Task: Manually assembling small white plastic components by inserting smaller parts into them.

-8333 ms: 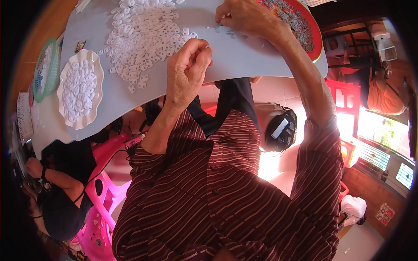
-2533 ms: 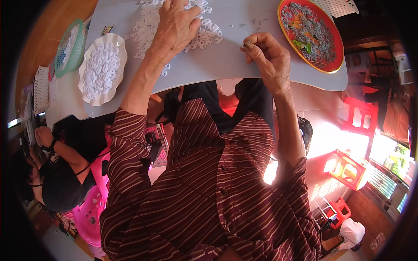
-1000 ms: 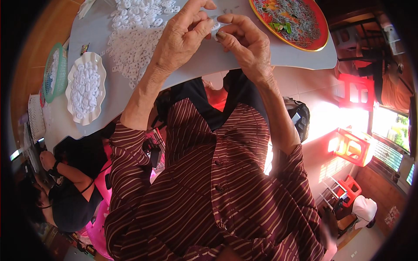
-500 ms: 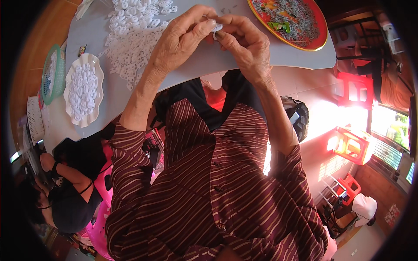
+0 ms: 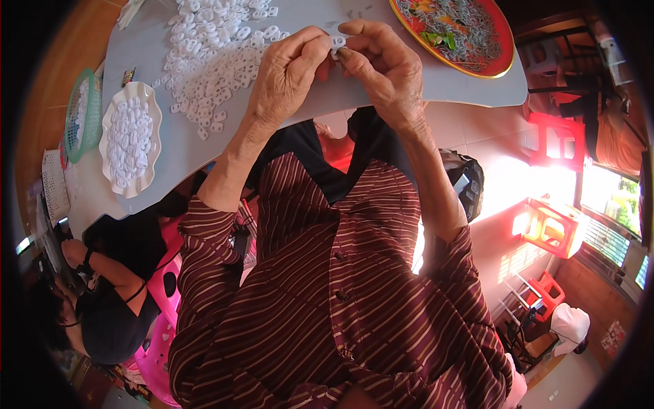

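My left hand [image 5: 289, 75] and my right hand [image 5: 381, 65] meet over the near edge of the grey table [image 5: 436, 85]. Together their fingertips pinch one small white plastic piece [image 5: 337, 43]. Just left of my left hand lies a loose heap of the same white pieces [image 5: 214, 48] on the table. Further left stands a white scalloped dish [image 5: 129, 140] filled with white pieces.
A red round tray [image 5: 453, 34] holding grey pieces sits at the table's right. A green basket [image 5: 80, 112] stands at the far left. Another person in black [image 5: 109, 307] sits low at left by a pink stool [image 5: 163, 286]. Red stools [image 5: 555, 228] stand at right.
My left hand left the heap and my right hand came in from the right; both now meet on one white piece at the table's near edge.
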Available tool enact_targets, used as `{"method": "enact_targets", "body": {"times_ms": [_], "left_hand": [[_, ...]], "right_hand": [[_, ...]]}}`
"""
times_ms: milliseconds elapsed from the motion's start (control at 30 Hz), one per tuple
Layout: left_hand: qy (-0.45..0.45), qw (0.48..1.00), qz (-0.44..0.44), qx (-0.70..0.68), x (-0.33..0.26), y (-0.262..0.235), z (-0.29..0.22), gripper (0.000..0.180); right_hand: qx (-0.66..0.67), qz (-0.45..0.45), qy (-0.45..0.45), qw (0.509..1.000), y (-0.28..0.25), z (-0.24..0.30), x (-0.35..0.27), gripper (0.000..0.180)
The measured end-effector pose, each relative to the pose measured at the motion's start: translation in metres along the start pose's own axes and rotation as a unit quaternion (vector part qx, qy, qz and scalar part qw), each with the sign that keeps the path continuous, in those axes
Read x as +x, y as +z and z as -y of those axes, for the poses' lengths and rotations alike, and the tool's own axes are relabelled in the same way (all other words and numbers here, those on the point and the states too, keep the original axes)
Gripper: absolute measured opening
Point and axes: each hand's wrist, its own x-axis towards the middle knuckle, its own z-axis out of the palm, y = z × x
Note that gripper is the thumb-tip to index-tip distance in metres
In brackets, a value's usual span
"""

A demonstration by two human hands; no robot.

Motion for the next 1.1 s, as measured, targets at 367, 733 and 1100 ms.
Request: {"method": "enact_targets", "body": {"times_ms": [367,733,1100], "left_hand": [[0.029,0.999,-0.025,-0.001,-0.0015,0.0036,0.0088,0.019],[0.060,0.997,-0.047,0.009,-0.0033,0.0076,0.0048,0.017],[0.033,0.999,-0.016,-0.013,-0.0019,0.0054,0.0073,0.018]], "right_hand": [[-0.026,0.027,-0.003,0.999,-0.0021,-0.0033,0.0023,0.028],[-0.015,0.014,-0.004,1.000,-0.0017,-0.0041,0.0004,0.030],[0.005,0.015,0.003,1.000,-0.0019,-0.0049,0.0003,0.030]]}}
